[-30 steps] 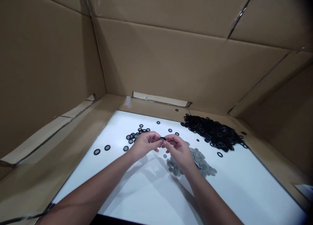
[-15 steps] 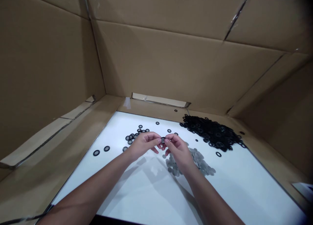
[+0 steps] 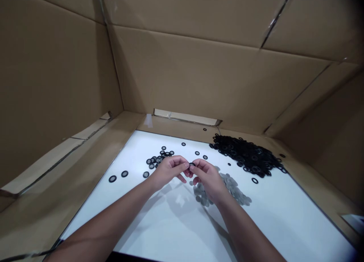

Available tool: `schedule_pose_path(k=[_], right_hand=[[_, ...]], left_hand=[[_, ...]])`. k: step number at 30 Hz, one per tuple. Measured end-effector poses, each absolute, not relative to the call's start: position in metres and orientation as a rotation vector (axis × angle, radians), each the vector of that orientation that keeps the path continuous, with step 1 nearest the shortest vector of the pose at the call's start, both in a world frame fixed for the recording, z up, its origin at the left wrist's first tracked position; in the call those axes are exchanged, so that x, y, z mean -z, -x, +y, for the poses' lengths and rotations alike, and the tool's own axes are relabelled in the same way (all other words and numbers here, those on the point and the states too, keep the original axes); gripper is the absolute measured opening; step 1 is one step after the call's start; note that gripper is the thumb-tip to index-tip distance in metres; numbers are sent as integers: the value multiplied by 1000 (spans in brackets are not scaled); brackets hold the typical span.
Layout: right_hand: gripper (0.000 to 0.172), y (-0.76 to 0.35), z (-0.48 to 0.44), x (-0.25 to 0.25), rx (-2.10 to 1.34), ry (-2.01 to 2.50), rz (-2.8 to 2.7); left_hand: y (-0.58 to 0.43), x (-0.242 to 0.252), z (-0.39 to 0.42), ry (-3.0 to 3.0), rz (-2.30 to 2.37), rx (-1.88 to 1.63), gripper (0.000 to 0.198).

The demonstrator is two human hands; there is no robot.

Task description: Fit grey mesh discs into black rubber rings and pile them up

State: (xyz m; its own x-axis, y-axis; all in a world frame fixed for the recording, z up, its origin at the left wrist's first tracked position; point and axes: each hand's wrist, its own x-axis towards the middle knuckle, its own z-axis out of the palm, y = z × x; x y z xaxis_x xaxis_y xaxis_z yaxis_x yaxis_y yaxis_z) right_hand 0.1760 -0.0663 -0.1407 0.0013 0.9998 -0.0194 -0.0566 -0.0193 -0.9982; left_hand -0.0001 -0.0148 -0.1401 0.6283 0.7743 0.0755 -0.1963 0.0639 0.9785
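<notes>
A small black ring (image 3: 192, 164) is pinched between my two hands above the white board, its centre mostly covered by my fingertips. My left hand (image 3: 172, 171) grips its left side with thumb and fingers. On the other side, my right hand (image 3: 207, 175) presses its thumb against the ring. Below and beside the right hand lies a pile of grey discs (image 3: 231, 188). Left of my hands is a cluster of black rings with grey centres (image 3: 155, 160). A large heap of black rings (image 3: 250, 154) spreads at the back right.
The white board (image 3: 165, 231) lies inside a box with tall cardboard walls (image 3: 182, 72). Single rings lie apart, such as one ring (image 3: 255, 181) near the heap and another (image 3: 112, 179) at the left. A dark cable (image 3: 31, 255) crosses the lower left corner.
My right thumb has shifted over the ring, covering more of its grey centre. Both hands stay together in nearly the same place.
</notes>
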Motion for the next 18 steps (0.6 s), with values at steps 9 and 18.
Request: schedule_pose_path(k=[9,18], right_hand=[[28,-176,-66,141,-1021,1215,-1237],[25,-174,-68,150,-592,1282,-1405]], left_hand=[[1,144,-13,-1264,533,-835,25],[-5,148,-16,-1208,548,-896,25]])
